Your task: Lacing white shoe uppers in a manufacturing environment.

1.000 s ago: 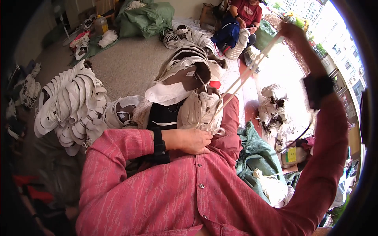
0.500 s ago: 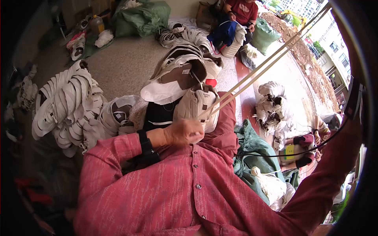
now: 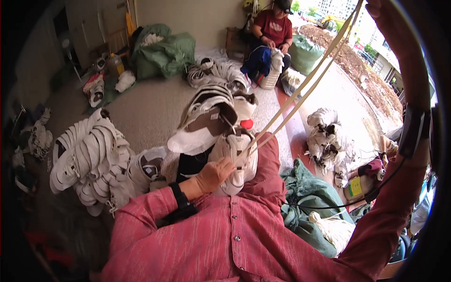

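A cream shoe upper [image 3: 244,155] lies over my lap, its opening pointing away from me. My left hand [image 3: 216,175] is closed at its left edge, pressed against the eyelet area; the fingertips are partly hidden. From the eyelets a long cream shoelace [image 3: 300,96] runs up to the right in two taut strands. My right hand [image 3: 383,16] is raised high at the upper right, partly cut off, with its fingers closed around the far end of the lace at the frame's top. Just beyond the shoe is a stack of brown-lined shoe uppers [image 3: 206,120], with a small red thing [image 3: 246,123] beside it.
Piled shoe uppers [image 3: 91,157] stand at my left, and bundled uppers [image 3: 329,141] lie at right. A green sack [image 3: 310,202] with loose cream laces [image 3: 331,228] sits by my right side. A seated person [image 3: 275,33] handles a shoe ahead. More green sacks [image 3: 164,54] stand far back.
My view has tilted up, so more of the room and the seated person show. My left hand is slightly farther up along the shoe's edge. The lace stays stretched toward my raised right hand.
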Motion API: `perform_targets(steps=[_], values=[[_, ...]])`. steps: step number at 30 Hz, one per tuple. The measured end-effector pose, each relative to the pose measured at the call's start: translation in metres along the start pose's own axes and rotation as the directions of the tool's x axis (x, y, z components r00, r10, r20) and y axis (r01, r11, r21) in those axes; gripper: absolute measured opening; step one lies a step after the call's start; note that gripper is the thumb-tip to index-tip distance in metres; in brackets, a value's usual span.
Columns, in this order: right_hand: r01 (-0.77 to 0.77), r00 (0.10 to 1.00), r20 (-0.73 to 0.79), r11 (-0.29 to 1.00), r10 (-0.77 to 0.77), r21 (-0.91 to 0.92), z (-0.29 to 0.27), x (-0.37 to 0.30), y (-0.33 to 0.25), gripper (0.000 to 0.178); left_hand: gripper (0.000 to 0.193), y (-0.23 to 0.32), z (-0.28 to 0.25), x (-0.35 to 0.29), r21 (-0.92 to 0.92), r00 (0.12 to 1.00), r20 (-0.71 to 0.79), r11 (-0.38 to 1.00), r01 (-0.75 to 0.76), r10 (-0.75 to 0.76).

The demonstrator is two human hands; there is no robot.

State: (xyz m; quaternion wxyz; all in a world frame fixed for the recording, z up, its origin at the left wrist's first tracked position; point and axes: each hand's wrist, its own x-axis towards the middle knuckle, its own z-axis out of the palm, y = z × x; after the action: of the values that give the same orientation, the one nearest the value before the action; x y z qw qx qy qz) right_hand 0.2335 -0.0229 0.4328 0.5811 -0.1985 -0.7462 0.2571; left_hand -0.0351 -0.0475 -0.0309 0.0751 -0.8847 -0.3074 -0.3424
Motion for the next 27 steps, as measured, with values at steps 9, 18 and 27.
perform_targets(steps=[9,18,27], values=[[-0.023,0.962,0.271,0.997,0.042,-0.072,-0.037,-0.004,-0.021,0.041,0.011,0.002,0.004,0.008,0.024,0.997,0.068,0.999,-0.029,0.027],[-0.128,0.985,0.103,0.989,0.135,-0.07,0.0,-0.029,-0.01,0.022,0.019,0.0,-0.021,0.019,-0.105,0.976,0.214,0.993,0.06,-0.036],[-0.117,0.991,0.041,0.984,0.124,-0.132,-0.002,-0.036,-0.029,0.023,0.008,-0.018,-0.013,0.022,-0.09,0.972,0.142,0.981,-0.174,0.186]])
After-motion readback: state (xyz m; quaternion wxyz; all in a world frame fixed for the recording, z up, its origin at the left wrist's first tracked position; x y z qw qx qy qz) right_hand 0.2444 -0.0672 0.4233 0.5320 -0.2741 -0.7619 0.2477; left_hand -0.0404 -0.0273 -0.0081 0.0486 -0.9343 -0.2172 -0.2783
